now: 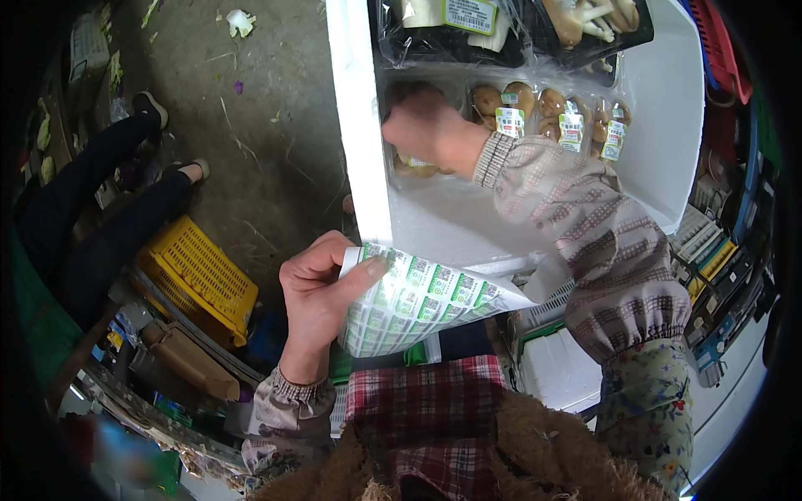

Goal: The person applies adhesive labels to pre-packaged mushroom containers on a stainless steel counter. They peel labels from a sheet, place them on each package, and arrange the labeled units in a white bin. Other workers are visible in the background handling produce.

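My left hand point(319, 294) pinches a sheet of green-and-white stickers point(432, 294) between thumb and fingers. The sheet bears rows of small printed codes, and its right end curls. Inside a white foam box point(451, 213), my right hand point(426, 128) is bent down over packs of brown mushrooms at the left wall. It is blurred, and its fingertips are hidden, so whether it grips anything is unclear. Part of a mushroom pack point(413, 166) shows below it. To its right, several wrapped mushroom packs point(510, 106) stand in a row, with labels and small green-and-white stickers on them.
Black trays of wrapped pale stalks point(423, 15) and larger mushrooms point(583, 22) fill the box's far end. A yellow plastic crate point(200, 275) stands at left, near another person's legs point(106, 181). Vegetable scraps point(240, 23) litter the concrete floor. A red basket point(720, 50) is at right.
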Available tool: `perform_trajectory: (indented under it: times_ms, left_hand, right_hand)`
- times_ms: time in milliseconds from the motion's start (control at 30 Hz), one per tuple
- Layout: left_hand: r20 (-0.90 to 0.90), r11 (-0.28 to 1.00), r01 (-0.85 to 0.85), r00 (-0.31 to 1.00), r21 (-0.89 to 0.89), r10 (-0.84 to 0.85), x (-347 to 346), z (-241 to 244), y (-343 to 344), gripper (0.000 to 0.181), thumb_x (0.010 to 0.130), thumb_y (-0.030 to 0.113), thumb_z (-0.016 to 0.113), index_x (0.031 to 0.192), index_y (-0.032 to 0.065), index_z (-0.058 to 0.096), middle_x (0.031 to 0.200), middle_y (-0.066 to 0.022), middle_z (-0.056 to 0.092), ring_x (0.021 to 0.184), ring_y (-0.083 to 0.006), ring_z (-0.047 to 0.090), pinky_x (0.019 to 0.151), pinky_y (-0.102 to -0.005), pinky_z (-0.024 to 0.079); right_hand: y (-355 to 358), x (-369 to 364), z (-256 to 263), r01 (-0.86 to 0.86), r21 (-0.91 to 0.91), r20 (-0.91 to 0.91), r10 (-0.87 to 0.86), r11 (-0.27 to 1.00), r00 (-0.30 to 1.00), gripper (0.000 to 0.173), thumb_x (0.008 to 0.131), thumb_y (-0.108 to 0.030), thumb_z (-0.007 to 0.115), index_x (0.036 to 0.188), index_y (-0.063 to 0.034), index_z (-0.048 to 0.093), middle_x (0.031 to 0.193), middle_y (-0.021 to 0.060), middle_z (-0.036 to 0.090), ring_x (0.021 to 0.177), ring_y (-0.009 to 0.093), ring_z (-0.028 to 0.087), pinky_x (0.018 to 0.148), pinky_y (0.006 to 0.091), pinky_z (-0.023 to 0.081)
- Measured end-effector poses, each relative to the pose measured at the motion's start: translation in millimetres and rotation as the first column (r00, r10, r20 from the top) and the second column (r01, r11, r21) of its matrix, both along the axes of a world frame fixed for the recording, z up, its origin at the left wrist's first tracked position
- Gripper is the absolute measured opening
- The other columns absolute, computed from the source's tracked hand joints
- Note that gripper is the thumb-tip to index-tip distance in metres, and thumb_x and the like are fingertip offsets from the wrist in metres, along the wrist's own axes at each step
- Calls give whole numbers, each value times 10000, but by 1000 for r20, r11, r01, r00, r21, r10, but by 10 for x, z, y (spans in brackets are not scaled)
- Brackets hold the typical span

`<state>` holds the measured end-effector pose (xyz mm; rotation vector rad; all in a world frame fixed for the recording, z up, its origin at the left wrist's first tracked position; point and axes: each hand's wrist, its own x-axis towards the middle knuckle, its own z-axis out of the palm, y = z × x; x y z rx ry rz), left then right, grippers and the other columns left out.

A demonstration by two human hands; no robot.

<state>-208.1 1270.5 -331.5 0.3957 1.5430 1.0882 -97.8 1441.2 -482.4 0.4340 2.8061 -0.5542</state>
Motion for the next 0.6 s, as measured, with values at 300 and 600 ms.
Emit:
perform_trajectory:
  times_ms: [300,600]
  left_hand:
    - [15,999,6,1000,37,-7,-7,-31,-8,97,764,-63,700,706,-37,628,711,1,576,637,-36,503,561,-199,369]
    - [-13,999,19,1000,36,-19,6,-48,-12,90,769,-56,705,720,-40,631,720,2,579,638,-37,511,563,-197,377]
  right_hand:
    - [34,-4,-24,-80,29,10,79,996,997,133,722,-68,603,793,-56,715,803,134,688,788,297,685,714,394,549]
    - [5,25,-122,-90,18,-33,91,996,995,138,738,-67,582,793,-37,705,797,132,687,773,296,682,695,389,539]
